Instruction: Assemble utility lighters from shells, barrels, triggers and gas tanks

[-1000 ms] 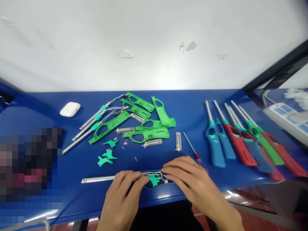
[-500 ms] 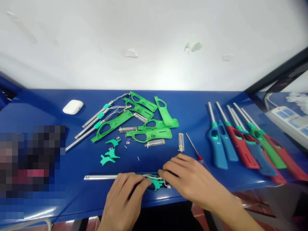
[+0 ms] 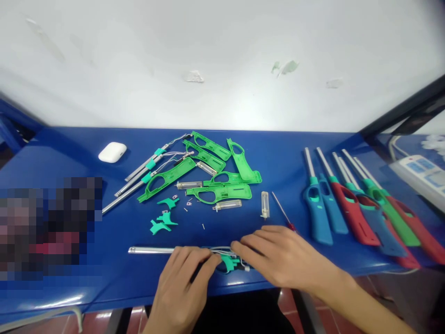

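Near the table's front edge lies an opened long-necked lighter (image 3: 151, 250), its metal tube pointing left. Its teal trigger (image 3: 230, 263), thin white wires and part of a blue shell show between my hands. My left hand (image 3: 186, 273) grips it where the tube meets the body, thumb beside the trigger. The fingers of my right hand (image 3: 274, 253) are bent and pressed onto the wires and the handle end, hiding much of that part. Just beyond my right hand are a clear fuel tank (image 3: 265, 205) and a screwdriver (image 3: 283, 211) with a red handle.
Several green shell halves (image 3: 229, 191), metal tubes with wires (image 3: 121, 197), loose teal triggers (image 3: 168, 218) and tiny screws lie across the middle. A white earbud case (image 3: 112, 152) sits at back left. Assembled lighters (image 3: 351, 213) and a power strip (image 3: 424, 171) are on the right.
The view has shifted slightly, moving the scene a little to the right. Both hands stay on the lighter, with the right fingers shifted only slightly over the wires.
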Demonstrator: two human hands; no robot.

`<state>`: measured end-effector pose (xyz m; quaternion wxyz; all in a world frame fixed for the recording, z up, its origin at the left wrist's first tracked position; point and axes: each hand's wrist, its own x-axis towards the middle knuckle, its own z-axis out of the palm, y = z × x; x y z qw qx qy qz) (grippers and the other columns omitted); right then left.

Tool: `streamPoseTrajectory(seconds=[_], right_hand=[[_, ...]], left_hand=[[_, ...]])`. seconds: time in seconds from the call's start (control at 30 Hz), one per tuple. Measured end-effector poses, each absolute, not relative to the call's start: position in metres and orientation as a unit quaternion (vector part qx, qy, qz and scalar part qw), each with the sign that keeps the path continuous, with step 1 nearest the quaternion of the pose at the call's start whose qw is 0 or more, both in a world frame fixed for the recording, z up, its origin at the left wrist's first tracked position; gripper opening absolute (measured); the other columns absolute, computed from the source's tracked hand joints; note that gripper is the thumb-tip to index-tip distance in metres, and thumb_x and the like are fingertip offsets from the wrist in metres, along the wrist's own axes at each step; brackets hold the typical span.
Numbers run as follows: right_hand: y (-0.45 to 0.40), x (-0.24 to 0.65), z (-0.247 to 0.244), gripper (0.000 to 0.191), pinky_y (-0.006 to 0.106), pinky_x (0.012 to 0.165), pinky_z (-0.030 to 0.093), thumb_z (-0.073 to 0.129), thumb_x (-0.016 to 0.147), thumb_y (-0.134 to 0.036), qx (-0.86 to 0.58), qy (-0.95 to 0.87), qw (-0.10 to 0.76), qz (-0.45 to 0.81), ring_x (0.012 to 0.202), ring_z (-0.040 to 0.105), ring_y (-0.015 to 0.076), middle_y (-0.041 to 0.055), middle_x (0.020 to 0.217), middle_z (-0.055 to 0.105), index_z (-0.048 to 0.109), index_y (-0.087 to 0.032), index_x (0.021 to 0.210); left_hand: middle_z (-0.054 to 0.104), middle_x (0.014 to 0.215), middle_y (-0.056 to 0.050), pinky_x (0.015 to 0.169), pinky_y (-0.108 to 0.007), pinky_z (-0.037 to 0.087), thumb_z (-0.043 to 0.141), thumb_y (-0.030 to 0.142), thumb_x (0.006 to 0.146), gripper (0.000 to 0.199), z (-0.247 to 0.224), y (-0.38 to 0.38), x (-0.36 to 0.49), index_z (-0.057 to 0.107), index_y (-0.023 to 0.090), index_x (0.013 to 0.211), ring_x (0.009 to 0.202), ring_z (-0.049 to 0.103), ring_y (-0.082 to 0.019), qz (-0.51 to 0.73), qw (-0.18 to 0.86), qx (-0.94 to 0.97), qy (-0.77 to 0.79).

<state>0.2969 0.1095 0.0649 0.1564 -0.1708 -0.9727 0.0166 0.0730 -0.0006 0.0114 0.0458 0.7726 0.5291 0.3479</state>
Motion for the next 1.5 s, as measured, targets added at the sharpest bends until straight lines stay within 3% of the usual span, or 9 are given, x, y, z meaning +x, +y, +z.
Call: streamPoseTrajectory(seconds=[0.17, 0.3, 0.5, 0.63, 0.87, 1.13, 1.3, 1.5], right_hand=[[0.098, 0.309, 0.066, 0.021, 0.033, 0.074, 0.057, 0.052, 0.11, -0.021, -0.27, -0.935, 0.225, 0.041, 0.087, 0.076, 0.0174, 0.0058, 0.106, 0.08, 0.068, -0.015, 0.122], [0.073, 0.316, 0.057, 0.021, 0.036, 0.082, 0.057, 0.069, 0.102, -0.04, -0.342, -0.897, 0.24, 0.145, 0.09, 0.073, 0.0192, 0.0009, 0.103, 0.078, 0.07, -0.023, 0.115], [0.06, 0.312, 0.05, 0.008, 0.034, 0.081, 0.055, 0.064, 0.104, -0.019, -0.353, -0.875, 0.275, 0.185, 0.091, 0.067, 0.0182, 0.0007, 0.099, 0.077, 0.072, -0.021, 0.106], [0.065, 0.309, 0.052, 0.018, 0.032, 0.077, 0.055, 0.058, 0.107, -0.02, -0.341, -0.873, 0.296, 0.182, 0.089, 0.066, 0.0175, 0.0003, 0.096, 0.077, 0.074, -0.023, 0.102], [0.053, 0.305, 0.043, 0.014, 0.034, 0.081, 0.055, 0.066, 0.101, -0.013, -0.381, -0.851, 0.303, 0.199, 0.093, 0.064, 0.0181, 0.0019, 0.1, 0.074, 0.075, -0.021, 0.108], [0.045, 0.3, 0.04, 0.016, 0.034, 0.082, 0.055, 0.062, 0.104, -0.014, -0.401, -0.834, 0.346, 0.156, 0.097, 0.064, 0.0187, 0.0048, 0.099, 0.074, 0.076, -0.019, 0.107], [0.044, 0.299, 0.041, 0.018, 0.033, 0.084, 0.054, 0.058, 0.106, -0.014, -0.398, -0.835, 0.347, 0.157, 0.098, 0.063, 0.018, 0.0048, 0.099, 0.074, 0.076, -0.019, 0.106], [0.042, 0.297, 0.037, 0.016, 0.034, 0.085, 0.053, 0.06, 0.105, -0.013, -0.41, -0.825, 0.356, 0.158, 0.098, 0.063, 0.0188, 0.0046, 0.098, 0.074, 0.075, -0.019, 0.106]], left_hand=[[0.068, 0.109, -0.009, 0.09, -0.037, 0.047, 0.052, -0.011, 0.096, 0.037, 0.011, 0.0, 0.073, 0.07, 0.013, 0.118, 0.1, 0.06, -0.02, 0.354, 0.042, 0.775, 0.522], [0.067, 0.109, -0.009, 0.09, -0.036, 0.045, 0.051, -0.011, 0.098, 0.037, 0.014, 0.002, 0.073, 0.072, 0.012, 0.117, 0.1, 0.059, -0.019, 0.35, 0.039, 0.776, 0.524], [0.066, 0.109, -0.009, 0.087, -0.033, 0.048, 0.053, -0.009, 0.099, 0.035, 0.017, 0.006, 0.075, 0.073, 0.013, 0.116, 0.099, 0.058, -0.018, 0.349, 0.037, 0.773, 0.528], [0.066, 0.11, -0.009, 0.087, -0.034, 0.049, 0.053, -0.01, 0.098, 0.035, 0.018, 0.007, 0.075, 0.073, 0.013, 0.115, 0.098, 0.059, -0.018, 0.347, 0.04, 0.771, 0.532], [0.066, 0.107, -0.006, 0.086, -0.032, 0.05, 0.053, -0.009, 0.098, 0.037, 0.024, 0.009, 0.076, 0.073, 0.016, 0.116, 0.095, 0.059, -0.017, 0.348, 0.056, 0.766, 0.537], [0.068, 0.112, -0.009, 0.09, -0.041, 0.05, 0.069, 0.014, 0.1, 0.023, 0.028, 0.006, 0.078, 0.071, 0.016, 0.123, 0.101, 0.062, -0.022, 0.355, 0.076, 0.765, 0.532], [0.068, 0.114, -0.006, 0.091, -0.041, 0.044, 0.065, 0.015, 0.103, 0.024, 0.028, 0.006, 0.079, 0.071, 0.02, 0.125, 0.098, 0.06, -0.021, 0.327, 0.065, 0.777, 0.535], [0.066, 0.118, -0.008, 0.095, -0.041, 0.042, 0.061, 0.015, 0.105, 0.022, 0.027, 0.006, 0.078, 0.069, 0.018, 0.126, 0.103, 0.059, -0.022, 0.302, 0.06, 0.789, 0.532]])
